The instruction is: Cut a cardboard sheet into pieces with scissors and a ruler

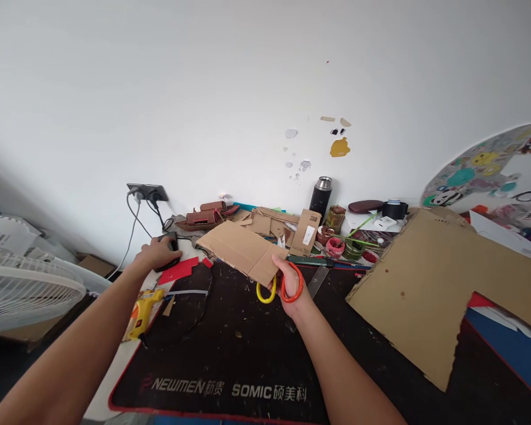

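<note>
At the mat's back left corner, my left hand [159,252] reaches over a dark, rounded object [171,242] and has its fingers on it; its kind is unclear. My right hand [289,286] grips a flat piece of cardboard [241,248] with the thumb on top. The same hand carries scissors with one red handle loop [299,283] and one yellow loop [266,293]; their blades lie mostly hidden by the cardboard. Red paper scraps [179,270] lie just below my left hand.
A yellow glue gun [142,313] rests by the left mat edge. A large cardboard sheet [416,295] covers the right side. Behind stand a brown cardboard model [207,216], a thermos [321,198] and paint jars [335,247]. A fan [30,289] stands left.
</note>
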The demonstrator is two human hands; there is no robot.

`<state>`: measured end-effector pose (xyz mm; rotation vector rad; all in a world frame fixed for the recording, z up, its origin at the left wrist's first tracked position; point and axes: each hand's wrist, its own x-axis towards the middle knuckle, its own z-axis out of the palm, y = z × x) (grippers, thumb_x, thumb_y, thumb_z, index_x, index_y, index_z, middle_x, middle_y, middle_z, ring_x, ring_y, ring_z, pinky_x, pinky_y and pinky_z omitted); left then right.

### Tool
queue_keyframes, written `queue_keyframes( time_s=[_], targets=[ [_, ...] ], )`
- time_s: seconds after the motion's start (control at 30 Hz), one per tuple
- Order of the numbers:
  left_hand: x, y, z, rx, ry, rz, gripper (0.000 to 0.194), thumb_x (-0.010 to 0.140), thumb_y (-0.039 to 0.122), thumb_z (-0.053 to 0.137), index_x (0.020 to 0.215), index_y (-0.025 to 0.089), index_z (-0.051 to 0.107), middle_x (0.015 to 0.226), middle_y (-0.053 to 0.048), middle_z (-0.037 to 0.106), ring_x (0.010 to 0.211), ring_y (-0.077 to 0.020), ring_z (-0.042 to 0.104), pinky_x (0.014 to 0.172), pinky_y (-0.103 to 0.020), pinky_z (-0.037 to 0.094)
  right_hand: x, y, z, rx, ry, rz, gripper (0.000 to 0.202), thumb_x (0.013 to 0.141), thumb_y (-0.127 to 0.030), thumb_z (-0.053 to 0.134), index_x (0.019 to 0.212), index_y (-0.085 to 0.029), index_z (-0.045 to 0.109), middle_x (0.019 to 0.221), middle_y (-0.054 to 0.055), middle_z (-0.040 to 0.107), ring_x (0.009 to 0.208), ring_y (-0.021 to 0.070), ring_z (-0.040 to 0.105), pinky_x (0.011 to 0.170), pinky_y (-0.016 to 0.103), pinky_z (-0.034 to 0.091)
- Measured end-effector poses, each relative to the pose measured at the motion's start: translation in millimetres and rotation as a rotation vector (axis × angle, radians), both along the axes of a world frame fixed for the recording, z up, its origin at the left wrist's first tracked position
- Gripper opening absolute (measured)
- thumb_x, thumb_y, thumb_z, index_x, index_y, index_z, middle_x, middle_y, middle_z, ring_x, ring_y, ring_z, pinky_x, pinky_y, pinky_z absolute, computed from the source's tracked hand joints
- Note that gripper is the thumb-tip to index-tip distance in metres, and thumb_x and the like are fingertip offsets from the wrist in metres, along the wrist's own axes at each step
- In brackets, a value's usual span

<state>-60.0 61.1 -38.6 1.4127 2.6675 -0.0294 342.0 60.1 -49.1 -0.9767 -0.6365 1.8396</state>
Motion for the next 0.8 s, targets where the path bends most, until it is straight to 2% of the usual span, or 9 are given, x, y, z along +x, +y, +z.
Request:
queue_keyframes(
  time_s=[0.1, 0.23, 0.33, 0.4, 0.47, 0.63, 0.8],
  targets=[
    [-14.0, -17.9, 5.1, -0.051, -0.029, -0.042, 0.075, 0.084, 0.050, 0.069, 0.151, 0.019, 0.056, 0.146, -0.023, 0.061, 0.128, -0.0407, 0.064, 0.103, -0.049, 0.050, 0.7, 0.6, -1.3, 0.042, 0.011, 0.014, 0.038, 0.069, -0.051, 0.089, 0.074, -0.020, 0.068, 0.056, 0.000, 0.064, 0.046, 0.0161, 0.056, 0.042, 0.026, 0.039],
    [-19.8, -30.0, 8.4, -0.086, -0.029, -0.017, 0.055, 0.096, 0.049, 0.068, 0.142, 0.019, 0.061, 0.137, -0.015, 0.068, 0.118, -0.0311, 0.067, 0.102, -0.052, 0.051, -0.2, -1.2, -0.9, 0.063, 0.006, 0.025, 0.039, 0.069, -0.052, 0.090, 0.073, -0.020, 0.068, 0.054, 0.000, 0.064, 0.045, 0.0156, 0.055, 0.041, 0.026, 0.037],
    [-10.7, -27.5, 6.8, -0.053, -0.010, 0.028, 0.059, 0.093, 0.051, 0.064, 0.136, 0.011, 0.061, 0.134, -0.022, 0.068, 0.124, -0.0374, 0.064, 0.102, -0.051, 0.050, -0.5, -2.5, 0.8, 0.064, -0.023, 0.041, 0.042, 0.067, -0.055, 0.090, 0.071, -0.019, 0.068, 0.051, 0.000, 0.062, 0.042, 0.0142, 0.052, 0.039, 0.025, 0.036],
    [-1.1, -24.2, 4.8, -0.014, 0.004, 0.060, 0.067, 0.088, 0.054, 0.061, 0.135, 0.007, 0.059, 0.139, -0.031, 0.064, 0.132, -0.0451, 0.058, 0.100, -0.053, 0.049, -0.1, -2.6, 1.4, 0.064, -0.040, 0.045, 0.043, 0.066, -0.056, 0.090, 0.069, -0.019, 0.068, 0.050, 0.000, 0.062, 0.041, 0.0138, 0.051, 0.039, 0.025, 0.036],
    [7.9, -21.5, 2.9, 0.020, 0.017, 0.088, 0.072, 0.086, 0.057, 0.056, 0.137, 0.006, 0.057, 0.144, -0.035, 0.059, 0.136, -0.0494, 0.054, 0.099, -0.056, 0.049, 0.3, -2.2, 1.2, 0.067, -0.041, 0.039, 0.043, 0.067, -0.055, 0.090, 0.069, -0.019, 0.067, 0.051, 0.000, 0.062, 0.042, 0.0137, 0.052, 0.040, 0.025, 0.037],
    [16.6, -17.5, 3.2, 0.058, 0.035, 0.103, 0.072, 0.086, 0.060, 0.052, 0.134, 0.006, 0.057, 0.144, -0.035, 0.057, 0.137, -0.0488, 0.051, 0.099, -0.055, 0.049, 0.4, -2.4, -0.4, 0.056, -0.017, 0.032, 0.040, 0.068, -0.051, 0.091, 0.074, -0.019, 0.068, 0.055, 0.000, 0.065, 0.045, 0.0146, 0.056, 0.042, 0.024, 0.040],
    [13.2, -16.5, 13.4, 0.076, 0.024, 0.088, 0.061, 0.083, 0.058, 0.057, 0.122, 0.011, 0.063, 0.136, -0.031, 0.064, 0.129, -0.0476, 0.057, 0.094, -0.054, 0.051, 1.0, -4.1, 0.1, 0.066, -0.003, 0.062, 0.039, 0.072, -0.051, 0.090, 0.075, -0.018, 0.069, 0.056, 0.000, 0.066, 0.044, 0.0142, 0.057, 0.043, 0.025, 0.043]
  ],
)
